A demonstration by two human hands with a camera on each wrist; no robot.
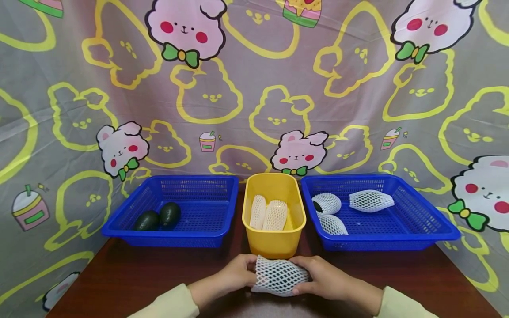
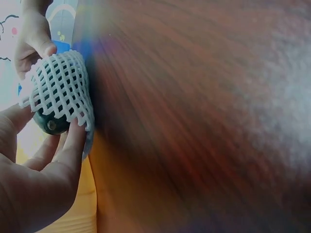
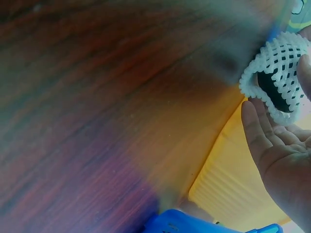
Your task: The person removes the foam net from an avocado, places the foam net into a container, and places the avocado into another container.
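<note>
An avocado [image 2: 51, 123] sits inside a white foam net sleeve [image 1: 280, 277], held low over the table in front of the yellow bin. My left hand [image 1: 240, 271] holds the sleeve's left end, with fingertips at the net's edge. From the other side my right hand [image 1: 328, 276] grips the sleeved avocado, thumb below and fingers over the top. One rounded end of the fruit pokes out of the net in the left wrist view. Through the opposite opening, dark skin shows in the right wrist view.
Two bare avocados [image 1: 170, 215] lie in the left blue basket [image 1: 171, 241]. The yellow bin [image 1: 274, 243] in the middle contains foam nets [image 1: 275, 215]. In the right blue basket [image 1: 389, 244] are three netted fruits [image 1: 370, 200]. A patterned cloth [image 1: 246, 101] hangs behind the brown table [image 1: 159, 269].
</note>
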